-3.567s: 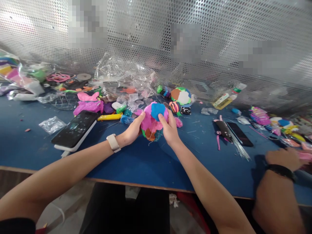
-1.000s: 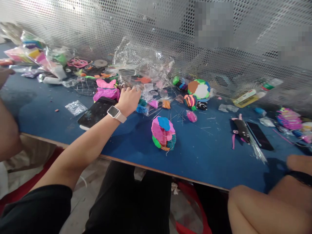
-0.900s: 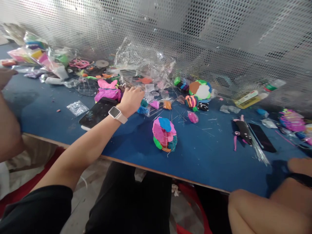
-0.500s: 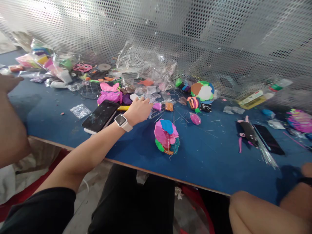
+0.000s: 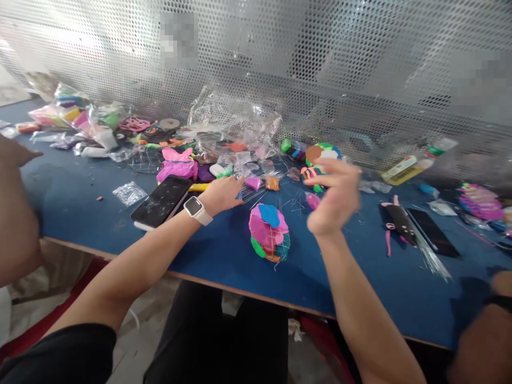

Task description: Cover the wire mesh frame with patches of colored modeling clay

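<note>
My left hand (image 5: 223,193), with a watch (image 5: 193,206) on its wrist, is over the table by a yellow clay strip (image 5: 199,187). Its fingers are bent together, with a small blue bit (image 5: 239,196) showing at the tips; I cannot tell what that is. Right of it sit a purple-pink clay packet (image 5: 253,183) and an orange clay packet (image 5: 272,183). My right hand (image 5: 336,194) is raised above the table, fingers apart and holding nothing. Between my hands stands a rounded wire-mesh form (image 5: 269,232) partly covered in pink, blue, green and orange clay, touched by neither hand.
A phone (image 5: 162,201) lies left of my left hand, another phone (image 5: 433,231) at the right. Loose thin wires (image 5: 294,202), clear bags (image 5: 236,120) and clay pieces line the back, before a perforated metal panel (image 5: 256,48). Other people's arms (image 5: 18,208) rest at both sides.
My right hand has come into view and risen above the table. My left hand has drawn back slightly from the clear packets. The view has shifted a little.
</note>
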The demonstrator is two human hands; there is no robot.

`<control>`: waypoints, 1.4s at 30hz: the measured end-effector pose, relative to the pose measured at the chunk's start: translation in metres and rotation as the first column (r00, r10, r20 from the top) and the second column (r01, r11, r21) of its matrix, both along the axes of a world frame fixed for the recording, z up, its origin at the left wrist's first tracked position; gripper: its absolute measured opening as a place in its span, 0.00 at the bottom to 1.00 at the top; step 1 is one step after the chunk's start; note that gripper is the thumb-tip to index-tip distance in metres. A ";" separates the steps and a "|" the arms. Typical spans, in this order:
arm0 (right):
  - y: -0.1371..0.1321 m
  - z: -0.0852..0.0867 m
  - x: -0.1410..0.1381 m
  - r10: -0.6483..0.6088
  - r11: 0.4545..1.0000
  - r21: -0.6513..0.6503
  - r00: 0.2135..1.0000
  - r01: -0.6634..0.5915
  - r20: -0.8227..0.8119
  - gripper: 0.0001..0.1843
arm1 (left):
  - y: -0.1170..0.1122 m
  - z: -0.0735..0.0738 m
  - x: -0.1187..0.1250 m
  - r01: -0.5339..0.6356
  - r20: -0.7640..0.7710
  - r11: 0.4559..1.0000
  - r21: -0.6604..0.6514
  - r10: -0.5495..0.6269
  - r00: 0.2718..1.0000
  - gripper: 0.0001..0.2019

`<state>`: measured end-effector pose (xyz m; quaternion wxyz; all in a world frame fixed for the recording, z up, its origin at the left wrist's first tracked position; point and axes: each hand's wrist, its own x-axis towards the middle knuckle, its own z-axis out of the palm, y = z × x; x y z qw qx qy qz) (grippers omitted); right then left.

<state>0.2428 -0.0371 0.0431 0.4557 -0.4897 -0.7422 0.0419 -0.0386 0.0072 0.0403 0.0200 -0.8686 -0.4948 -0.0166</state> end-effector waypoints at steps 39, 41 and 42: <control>0.026 -0.042 -0.013 0.239 0.942 -0.157 0.923 -0.296 -0.302 0.27 | -0.001 -0.023 0.031 0.172 0.636 0.982 0.074 -0.179 0.750 0.33; 0.026 -0.042 -0.011 0.220 0.943 -0.170 0.918 -0.287 -0.330 0.28 | 0.000 -0.023 0.032 0.144 0.702 0.987 0.066 -0.149 0.697 0.28; 0.027 -0.042 -0.010 0.207 0.942 -0.180 0.912 -0.284 -0.353 0.28 | 0.001 -0.023 0.032 0.137 0.731 0.989 0.061 -0.138 0.668 0.25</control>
